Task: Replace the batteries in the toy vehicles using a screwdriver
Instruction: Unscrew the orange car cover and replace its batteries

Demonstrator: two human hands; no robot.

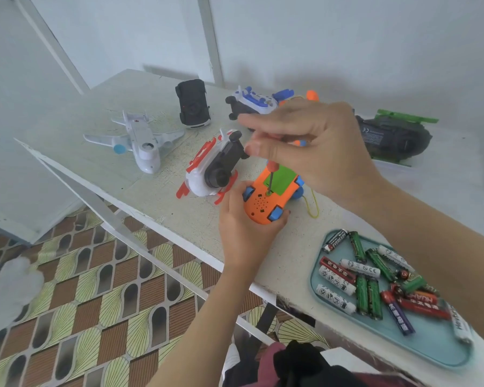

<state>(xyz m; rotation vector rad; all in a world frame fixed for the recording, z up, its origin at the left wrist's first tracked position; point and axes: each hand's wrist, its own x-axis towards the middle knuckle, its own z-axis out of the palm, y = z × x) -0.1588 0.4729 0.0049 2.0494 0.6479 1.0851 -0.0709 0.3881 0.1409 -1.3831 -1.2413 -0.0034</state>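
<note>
The pale, speckled table [157, 88] runs slantwise across the view, with patterned floor tiles [95, 289] below its near edge. On the table's right end, nearest the person, lies a teal tray [430, 347] holding a loose heap of batteries [369, 277] in green, white, red and black. At the far right sits a dark toy helicopter [394, 138] with green rotor blades. Well to the left lies a white toy airplane [140, 141], belly up, and just right of it a red-and-white toy vehicle [215, 166], also upturned, showing its dark underside. Behind these stand a black toy car [192, 103] and a blue-and-white toy vehicle [252, 103]. The right hand [313, 146] hangs over the middle of the table, its fingertips pinching the red handle of a small screwdriver [270, 177] from above. The left hand [243, 233] grips the near end of an orange toy car [266, 202], which is turned underside up at the table's front edge. The hands are apart, each clamped on its own thing. The screwdriver stands nearly upright, its tip set at the edge of the car's green battery cover [281, 178]. A thin yellow cord [315, 208] trails beside the car.
</note>
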